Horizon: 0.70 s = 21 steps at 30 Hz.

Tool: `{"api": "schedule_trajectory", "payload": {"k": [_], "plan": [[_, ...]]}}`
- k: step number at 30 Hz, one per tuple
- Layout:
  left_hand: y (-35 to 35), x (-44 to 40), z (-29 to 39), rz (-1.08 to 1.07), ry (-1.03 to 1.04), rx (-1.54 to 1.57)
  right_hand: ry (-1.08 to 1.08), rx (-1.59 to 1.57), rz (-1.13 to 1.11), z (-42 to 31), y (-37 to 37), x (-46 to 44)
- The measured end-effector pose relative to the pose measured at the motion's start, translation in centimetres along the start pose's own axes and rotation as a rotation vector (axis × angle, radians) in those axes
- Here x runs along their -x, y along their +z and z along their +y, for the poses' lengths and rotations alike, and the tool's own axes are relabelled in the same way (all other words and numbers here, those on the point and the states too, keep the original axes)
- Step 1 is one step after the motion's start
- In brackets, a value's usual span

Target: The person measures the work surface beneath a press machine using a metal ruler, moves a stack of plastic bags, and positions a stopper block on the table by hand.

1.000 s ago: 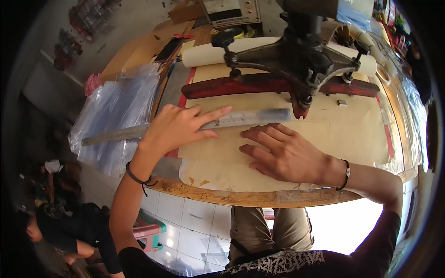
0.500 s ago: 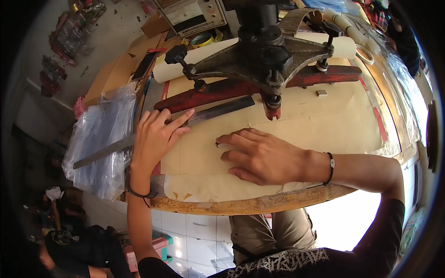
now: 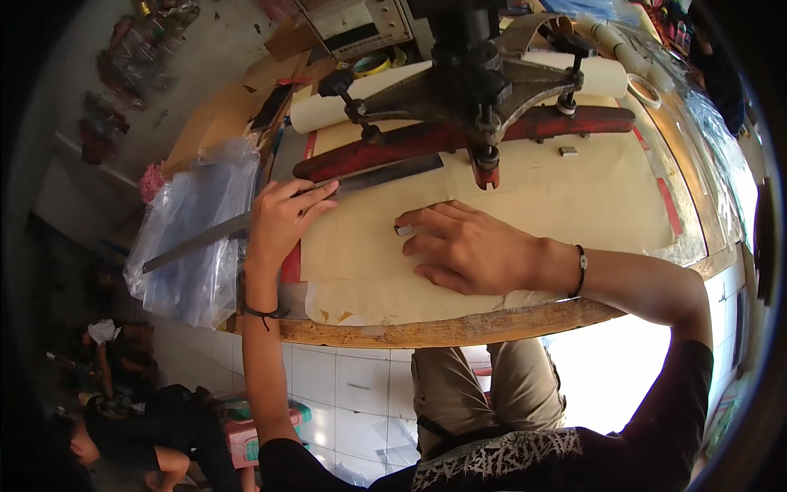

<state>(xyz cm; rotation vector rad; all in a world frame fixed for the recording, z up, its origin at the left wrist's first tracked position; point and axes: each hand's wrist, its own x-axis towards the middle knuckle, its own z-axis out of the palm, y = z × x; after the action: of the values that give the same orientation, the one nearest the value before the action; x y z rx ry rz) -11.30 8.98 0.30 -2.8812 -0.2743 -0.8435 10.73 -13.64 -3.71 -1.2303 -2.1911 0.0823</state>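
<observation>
2 bare hands, both yours, are over the wooden table (image 3: 393,334). Your left hand (image 3: 277,221) lies across the steel ruler (image 3: 393,174), index finger reaching along the blade and thumb at its nearer edge. Your palm and knuckles hide the middle of the ruler, so whether your fingers clamp it or only press on it, I can't make out. The ruler slants from the clear plastic sheets (image 3: 197,283) on your left, where 1 end lies over them, to the pale yellow sheet (image 3: 508,180), where its other end is near the red bar (image 3: 377,156).

Your right hand (image 3: 484,250) is palm down over the yellow sheet, fingers bent and spread apart. 1 small metal piece (image 3: 402,230) shows right at your fingertips; whether they pinch it is unclear. 1 more metal block (image 3: 568,152) lies on the sheet beyond that hand, near the red bar.

Above the bar stands a dark metal bracket (image 3: 525,90), and behind it you have a white roll (image 3: 602,75), with a tape ring (image 3: 643,91) just beside its right end. Down on your left, 1 other person (image 3: 139,426) is near a pink and green stool (image 3: 262,430).
</observation>
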Motion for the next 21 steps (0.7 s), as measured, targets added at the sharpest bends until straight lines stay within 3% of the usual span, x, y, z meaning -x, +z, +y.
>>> {"api": "schedule_trajectory", "payload": {"k": [2,6,13,16,21], "plan": [[-0.5,-0.1,0.3,-0.004,0.005,-0.001,-0.006,0.005,0.001,0.0,-0.2,0.0],[-1.3,0.6,-0.4,-0.052,-0.208,0.269,-0.013,0.021,0.016,-0.1,-0.2,-0.1],[-1.8,1.2,-1.2,-0.123,-0.504,0.198,0.005,-0.001,0.009,-0.1,-0.1,-0.1],[-1.1,1.6,-2.1,-0.087,-0.491,0.267,0.012,0.015,-0.001,-0.3,-0.3,-0.2],[-0.3,1.2,-2.7,-0.074,-0.402,0.083,0.020,0.005,-0.007,-0.5,-0.4,-0.4]]}}
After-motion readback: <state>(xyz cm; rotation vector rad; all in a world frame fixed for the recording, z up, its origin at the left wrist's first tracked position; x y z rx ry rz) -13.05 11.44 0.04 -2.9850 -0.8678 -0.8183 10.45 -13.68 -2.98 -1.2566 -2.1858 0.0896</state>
